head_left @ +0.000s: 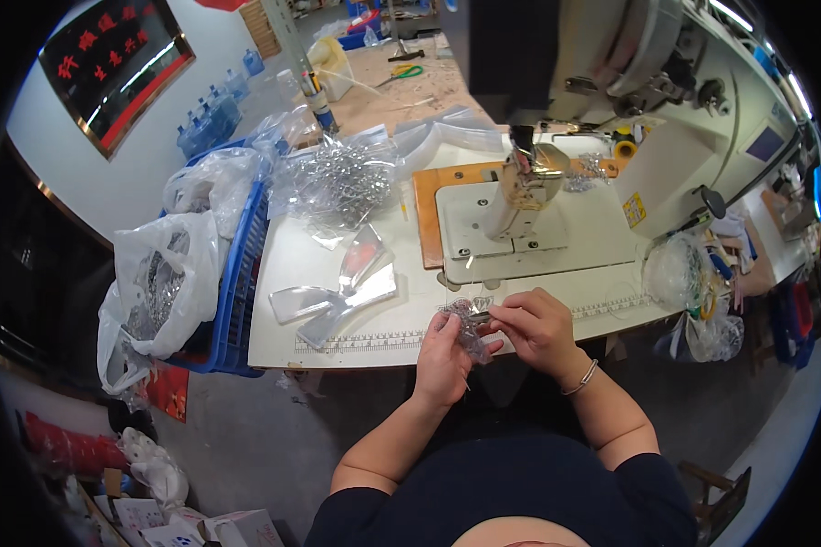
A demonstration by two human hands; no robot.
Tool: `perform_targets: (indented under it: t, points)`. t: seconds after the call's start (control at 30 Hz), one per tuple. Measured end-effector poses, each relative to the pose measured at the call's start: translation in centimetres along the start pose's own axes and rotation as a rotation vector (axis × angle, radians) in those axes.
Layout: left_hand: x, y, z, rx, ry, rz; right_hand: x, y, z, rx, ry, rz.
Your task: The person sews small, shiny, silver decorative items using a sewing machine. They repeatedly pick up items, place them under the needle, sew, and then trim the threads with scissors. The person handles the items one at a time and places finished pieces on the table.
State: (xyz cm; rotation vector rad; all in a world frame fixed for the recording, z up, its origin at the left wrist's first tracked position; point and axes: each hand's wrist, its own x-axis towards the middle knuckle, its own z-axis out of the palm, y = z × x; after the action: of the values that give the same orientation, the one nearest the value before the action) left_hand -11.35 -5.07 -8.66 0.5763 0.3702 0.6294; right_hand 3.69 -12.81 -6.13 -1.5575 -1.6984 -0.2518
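My left hand (442,365) is closed on a small grey, glittery bundle (471,339) at the table's front edge. On its right side, my right hand (540,326) pinches something small and dark against the bundle; what it is I cannot make out. Just beyond them stands the sewing machine (515,201), its needle area over a pale plate (602,260). To the left of my hands a bow-shaped piece of clear and silvery plastic (337,301) lies flat on the white table (278,264).
A pile of silvery metal pieces (342,182) lies on clear plastic at the back left. Left of the table, a blue crate (246,264) carries white plastic bags (187,242). Clear bags (680,273) hang at the right edge. Green-handled scissors (405,72) lie on the far table.
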Motion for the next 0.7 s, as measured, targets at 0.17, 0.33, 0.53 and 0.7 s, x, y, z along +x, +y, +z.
perform_targets:
  t: [0.17, 0.33, 0.53, 0.7]
  points:
    - [0.2, -0.7, 1.0, 0.071, -0.009, -0.048, -2.0, 1.1, 0.7, 0.273, 0.101, 0.204]
    - [0.5, -1.2, 1.2, 0.101, 0.000, -0.067, -2.4, 0.6, -0.2, 0.084, 0.117, 0.168]
    - [1.1, -1.4, 0.5, -0.084, -0.102, -0.167, -2.9, 1.8, -0.5, 0.255, 0.313, 0.329]
    - [1.5, -0.5, 1.0, -0.323, -0.129, -0.141, -3.5, 5.2, -2.4, -0.106, 0.225, 0.524]
